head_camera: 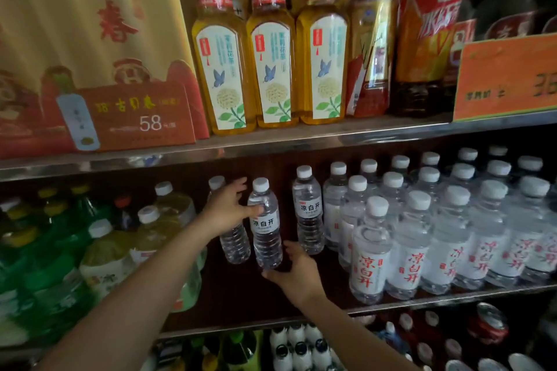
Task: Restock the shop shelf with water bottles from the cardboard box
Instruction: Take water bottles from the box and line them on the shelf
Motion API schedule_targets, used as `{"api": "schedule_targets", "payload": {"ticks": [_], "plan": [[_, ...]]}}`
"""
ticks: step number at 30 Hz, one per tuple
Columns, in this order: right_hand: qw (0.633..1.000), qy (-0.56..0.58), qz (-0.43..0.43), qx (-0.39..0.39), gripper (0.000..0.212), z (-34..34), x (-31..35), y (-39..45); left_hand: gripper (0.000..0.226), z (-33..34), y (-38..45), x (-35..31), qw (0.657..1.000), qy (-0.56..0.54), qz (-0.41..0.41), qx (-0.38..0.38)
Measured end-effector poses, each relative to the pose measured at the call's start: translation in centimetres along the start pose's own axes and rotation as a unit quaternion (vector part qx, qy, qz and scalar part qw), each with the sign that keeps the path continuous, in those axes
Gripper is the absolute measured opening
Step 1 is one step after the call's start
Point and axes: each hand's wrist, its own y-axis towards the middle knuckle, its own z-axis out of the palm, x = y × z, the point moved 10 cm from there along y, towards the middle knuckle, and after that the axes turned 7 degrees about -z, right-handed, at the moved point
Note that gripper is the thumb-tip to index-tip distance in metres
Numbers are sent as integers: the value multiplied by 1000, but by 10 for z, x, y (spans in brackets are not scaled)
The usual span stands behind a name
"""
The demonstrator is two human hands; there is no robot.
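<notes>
Two clear water bottles with white caps and black lettering are tilted in the dark gap on the middle shelf [241, 295]. My left hand [227, 211] grips the left bottle [236, 245], its thumb lying across the front bottle [266, 238]. My right hand [297, 272] cups the base of that front bottle from below, thumb on its side. A third matching bottle [309, 214] stands upright just to the right. The cardboard box is out of view.
Rows of red-lettered water bottles [437, 235] fill the shelf's right side. Green and yellow drink bottles [99, 250] crowd the left. Tea bottles [271, 48] and price cards stand on the upper shelf; cans and small bottles [301, 346] sit below.
</notes>
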Motion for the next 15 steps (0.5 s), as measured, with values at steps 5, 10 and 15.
{"api": "schedule_targets", "payload": {"ticks": [5,10,15], "plan": [[999,15,-2,-31,75,19,-7,40,41,16,24,6,999,-9,29,21],[998,3,-12,-58,57,17,-15,49,22,19,24,2,998,-11,64,19],[998,15,-6,-64,51,12,-18,43,28,26,6,-9,996,-16,89,22]]}}
